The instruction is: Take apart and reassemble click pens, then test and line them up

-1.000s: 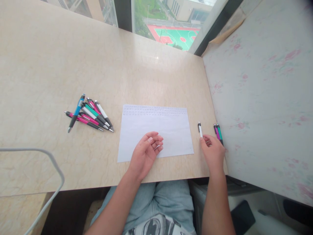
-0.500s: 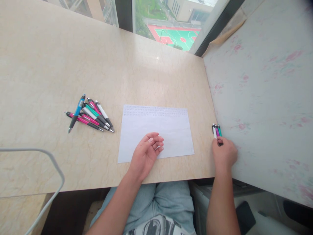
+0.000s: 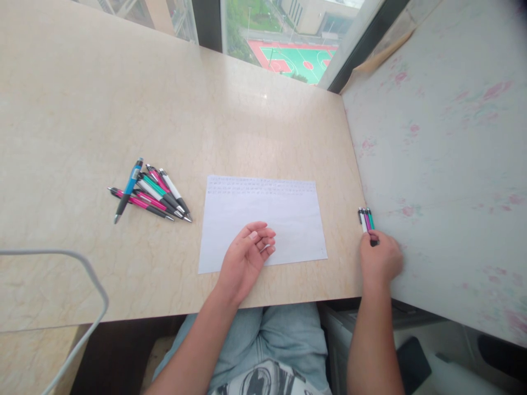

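My left hand point(image 3: 246, 258) rests palm up over the lower part of a white sheet of paper point(image 3: 296, 225); its fingers are loosely curled and apart, with nothing in them. Rows of small handwriting run along the top of the sheet. At the table's right side, my right hand point(image 3: 381, 255) is closed, thumb and fingers pinched around the lower part of a small group of pens. A white pen point(image 3: 363, 220), a purple pen point(image 3: 368, 221) and a green pen point(image 3: 371, 219) lie side by side there, their lower ends partly hidden by the hand.
A loose pile of several pens lies on the left, with a blue pen point(image 3: 132, 184) crossing on top. A pale cable point(image 3: 88, 269) loops at the lower left. The flower-patterned wall point(image 3: 436, 181) borders the table point(image 3: 263, 137) on the right; a window stands behind.
My right hand has shifted slightly to the right, and the pens' lower parts with it. My left hand, the paper and the pen pile stay where they were.
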`<state>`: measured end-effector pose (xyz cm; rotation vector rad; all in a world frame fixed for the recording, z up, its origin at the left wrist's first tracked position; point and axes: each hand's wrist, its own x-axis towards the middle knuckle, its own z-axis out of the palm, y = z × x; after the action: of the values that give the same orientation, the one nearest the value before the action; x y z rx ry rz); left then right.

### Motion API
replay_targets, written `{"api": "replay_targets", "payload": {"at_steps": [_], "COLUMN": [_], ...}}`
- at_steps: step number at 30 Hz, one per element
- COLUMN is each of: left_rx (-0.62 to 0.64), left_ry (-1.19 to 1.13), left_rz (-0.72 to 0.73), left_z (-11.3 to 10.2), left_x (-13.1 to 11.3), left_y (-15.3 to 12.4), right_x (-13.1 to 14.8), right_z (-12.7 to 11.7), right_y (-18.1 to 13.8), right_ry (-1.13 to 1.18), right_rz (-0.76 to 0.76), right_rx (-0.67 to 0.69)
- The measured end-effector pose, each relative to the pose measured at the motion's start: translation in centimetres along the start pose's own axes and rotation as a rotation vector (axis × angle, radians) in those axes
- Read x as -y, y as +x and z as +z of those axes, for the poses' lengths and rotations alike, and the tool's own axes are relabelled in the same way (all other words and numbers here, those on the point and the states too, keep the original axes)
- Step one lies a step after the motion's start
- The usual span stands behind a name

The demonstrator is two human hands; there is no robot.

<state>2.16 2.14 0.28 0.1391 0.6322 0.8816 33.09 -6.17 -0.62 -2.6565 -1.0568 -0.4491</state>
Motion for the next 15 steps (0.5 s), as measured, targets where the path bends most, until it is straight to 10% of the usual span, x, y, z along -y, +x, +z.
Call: {"api": "replay_targets", "payload": {"at_steps": [15], "left_rx": [0.017], "left_ry": [-0.007], "left_rz": [0.011], "left_z": [0.0], "left_x": [0.2], "left_y": [-0.1], "right_x": [4.5], "right_z": [-1.1], "right_y": [-2.8], "right_ry": [0.237], "right_rz": [-0.126], "right_rx": [0.034]}}
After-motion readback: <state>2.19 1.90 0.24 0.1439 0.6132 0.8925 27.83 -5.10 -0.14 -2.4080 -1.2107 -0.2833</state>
